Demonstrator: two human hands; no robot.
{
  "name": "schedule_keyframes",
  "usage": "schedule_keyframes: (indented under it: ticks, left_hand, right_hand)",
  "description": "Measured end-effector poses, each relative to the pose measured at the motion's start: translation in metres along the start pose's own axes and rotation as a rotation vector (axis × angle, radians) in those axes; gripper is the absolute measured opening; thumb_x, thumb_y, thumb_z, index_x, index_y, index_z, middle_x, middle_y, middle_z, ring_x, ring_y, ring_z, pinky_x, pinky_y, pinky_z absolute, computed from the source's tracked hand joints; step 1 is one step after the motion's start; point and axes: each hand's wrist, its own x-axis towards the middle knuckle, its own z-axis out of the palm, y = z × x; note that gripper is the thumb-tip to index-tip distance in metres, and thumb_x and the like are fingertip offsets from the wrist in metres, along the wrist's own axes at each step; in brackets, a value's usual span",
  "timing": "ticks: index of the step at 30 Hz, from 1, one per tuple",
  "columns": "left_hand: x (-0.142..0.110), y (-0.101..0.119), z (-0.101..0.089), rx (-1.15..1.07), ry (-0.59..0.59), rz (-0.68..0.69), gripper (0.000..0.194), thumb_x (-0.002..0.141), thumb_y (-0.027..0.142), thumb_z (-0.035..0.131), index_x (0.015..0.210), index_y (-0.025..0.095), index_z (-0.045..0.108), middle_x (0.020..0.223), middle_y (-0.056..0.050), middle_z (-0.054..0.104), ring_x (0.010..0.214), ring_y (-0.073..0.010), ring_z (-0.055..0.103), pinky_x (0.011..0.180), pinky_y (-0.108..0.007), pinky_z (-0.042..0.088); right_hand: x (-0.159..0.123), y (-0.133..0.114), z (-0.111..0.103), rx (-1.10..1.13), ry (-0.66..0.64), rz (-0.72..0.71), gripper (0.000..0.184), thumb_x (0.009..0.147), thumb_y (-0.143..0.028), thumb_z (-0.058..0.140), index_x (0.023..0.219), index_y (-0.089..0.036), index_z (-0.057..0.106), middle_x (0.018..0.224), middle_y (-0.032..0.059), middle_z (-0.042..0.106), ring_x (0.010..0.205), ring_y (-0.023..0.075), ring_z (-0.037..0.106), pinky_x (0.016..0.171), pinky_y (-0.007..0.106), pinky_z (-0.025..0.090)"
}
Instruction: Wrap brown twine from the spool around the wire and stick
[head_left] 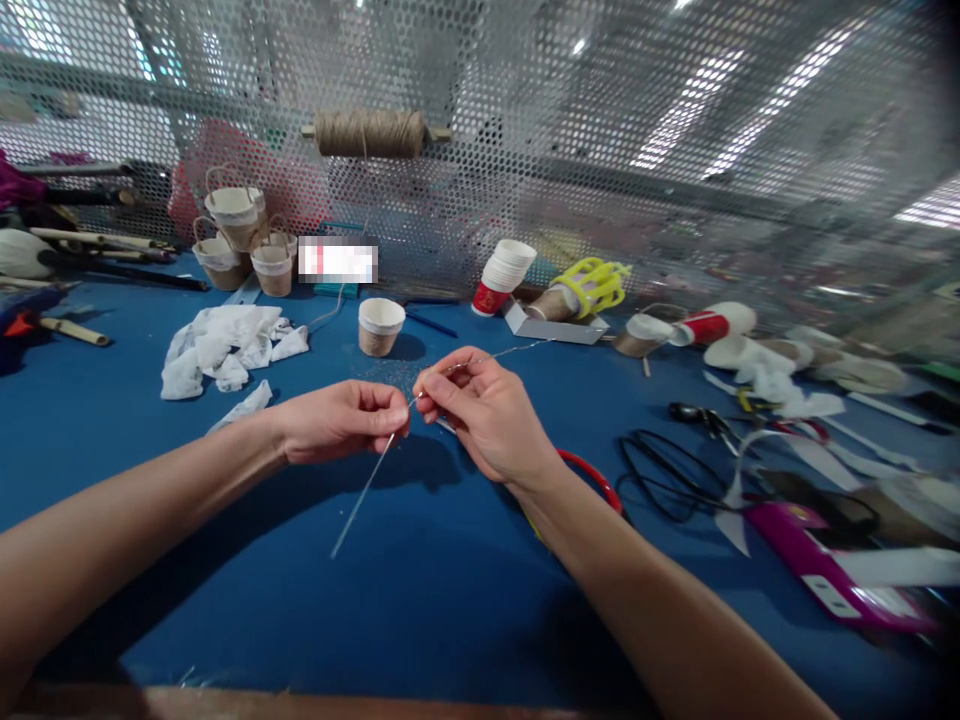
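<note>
In the head view, my left hand (pixel 352 420) and my right hand (pixel 484 415) meet near the middle, just above the blue table. Both pinch one thin, pale strand (pixel 362 502); I cannot tell whether it is wire or string. Its lower end slants down from my left fingertips, looking straight and shiny. A short piece shows between the hands. Beyond my right fingers, a twisted length reaches toward the back right. A small paper-lined cup (pixel 377 335) stands upright behind my hands. Partly hidden under my right wrist lies a tool with a red handle (pixel 592 478).
White crumpled cloth or paper (pixel 221 345) lies left. Several small handled baskets (pixel 236 225) are stacked behind it. A twine roll (pixel 369 134) hangs on the perforated metal screen. Stacked paper cups (pixel 504 275), a black cable (pixel 660 475) and a magenta glue-gun-like object (pixel 810 560) occupy the right.
</note>
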Motion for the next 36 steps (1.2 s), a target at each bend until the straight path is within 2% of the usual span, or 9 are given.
schedule_keyframes:
  ticks: [6, 8, 13, 17, 20, 23, 28, 30, 36]
  left_hand:
    - [-0.005, 0.012, 0.014, 1.017, 0.484, 0.168, 0.014, 0.07, 0.024, 0.058, 0.061, 0.015, 0.051, 0.056, 0.002, 0.047, 0.055, -0.0107, 0.04, 0.055, -0.024, 0.028]
    - [-0.008, 0.015, 0.014, 1.091, 0.506, 0.186, 0.013, 0.071, 0.024, 0.058, 0.063, 0.015, 0.053, 0.055, 0.002, 0.047, 0.055, -0.0112, 0.041, 0.055, -0.024, 0.028]
    - [-0.007, 0.014, -0.008, 0.32, 0.023, 0.01, 0.024, 0.079, 0.037, 0.048, 0.084, 0.015, 0.059, 0.069, 0.0, 0.056, 0.06, -0.0089, 0.047, 0.057, -0.022, 0.033]
    - [-0.002, -0.001, -0.013, -0.1, -0.136, -0.037, 0.024, 0.074, 0.039, 0.056, 0.079, 0.016, 0.054, 0.067, 0.0, 0.056, 0.06, -0.0093, 0.048, 0.06, -0.024, 0.035]
    - [0.0, -0.004, -0.006, -0.102, -0.152, 0.014, 0.028, 0.072, 0.043, 0.056, 0.068, 0.017, 0.047, 0.053, 0.004, 0.044, 0.056, -0.0097, 0.044, 0.059, -0.024, 0.034]
    - [-0.002, 0.003, 0.002, 0.303, 0.021, 0.096, 0.025, 0.074, 0.038, 0.053, 0.064, 0.017, 0.043, 0.055, 0.004, 0.042, 0.053, -0.0091, 0.038, 0.056, -0.024, 0.031]
    - [-0.007, 0.015, 0.011, 1.201, 0.484, 0.286, 0.013, 0.074, 0.02, 0.05, 0.061, 0.016, 0.048, 0.058, 0.001, 0.044, 0.06, -0.0126, 0.04, 0.063, -0.029, 0.029]
    - [-0.008, 0.017, 0.009, 1.112, 0.458, 0.253, 0.013, 0.074, 0.022, 0.05, 0.063, 0.015, 0.05, 0.056, 0.001, 0.045, 0.057, -0.0116, 0.039, 0.062, -0.028, 0.03]
    - [-0.004, 0.006, -0.006, 0.044, -0.03, 0.071, 0.018, 0.076, 0.032, 0.055, 0.084, 0.016, 0.056, 0.082, -0.003, 0.059, 0.068, -0.0098, 0.05, 0.064, -0.024, 0.035]
  right_hand:
    - [0.002, 0.009, 0.0, -0.173, 0.057, -0.083, 0.018, 0.067, -0.022, 0.067, 0.071, -0.017, 0.051, 0.062, -0.0019, 0.06, 0.055, 0.0093, 0.058, 0.052, 0.023, 0.048]
    - [0.002, 0.009, -0.001, -0.163, 0.056, -0.078, 0.018, 0.067, -0.023, 0.067, 0.071, -0.017, 0.051, 0.062, -0.0018, 0.061, 0.055, 0.0094, 0.058, 0.051, 0.024, 0.048]
    - [0.003, 0.002, -0.002, -0.015, 0.039, -0.015, 0.02, 0.065, -0.026, 0.068, 0.07, -0.018, 0.051, 0.065, -0.0019, 0.062, 0.055, 0.0082, 0.056, 0.053, 0.023, 0.047]
    - [0.003, -0.002, -0.002, 0.044, 0.014, 0.008, 0.021, 0.064, -0.026, 0.069, 0.069, -0.018, 0.05, 0.064, -0.003, 0.061, 0.054, 0.0074, 0.056, 0.051, 0.022, 0.046]
    - [0.003, -0.003, -0.002, 0.043, 0.0, -0.001, 0.021, 0.064, -0.025, 0.069, 0.07, -0.019, 0.05, 0.064, -0.0032, 0.061, 0.053, 0.0077, 0.056, 0.051, 0.023, 0.046]
    - [0.002, -0.001, -0.002, -0.032, 0.031, -0.049, 0.018, 0.066, -0.023, 0.068, 0.07, -0.018, 0.051, 0.063, -0.0024, 0.061, 0.054, 0.0087, 0.056, 0.051, 0.023, 0.047]
    - [0.003, 0.005, -0.002, -0.211, 0.112, -0.104, 0.015, 0.069, -0.023, 0.065, 0.07, -0.016, 0.052, 0.064, 0.0, 0.062, 0.055, 0.0098, 0.057, 0.052, 0.025, 0.048]
    - [0.004, 0.004, -0.002, -0.189, 0.121, -0.101, 0.015, 0.069, -0.023, 0.065, 0.071, -0.016, 0.051, 0.064, 0.0, 0.062, 0.055, 0.0097, 0.057, 0.053, 0.025, 0.048]
    - [0.006, -0.004, -0.005, 0.016, 0.091, -0.056, 0.015, 0.066, -0.022, 0.067, 0.068, -0.017, 0.052, 0.063, -0.002, 0.061, 0.055, 0.0075, 0.056, 0.051, 0.021, 0.047]
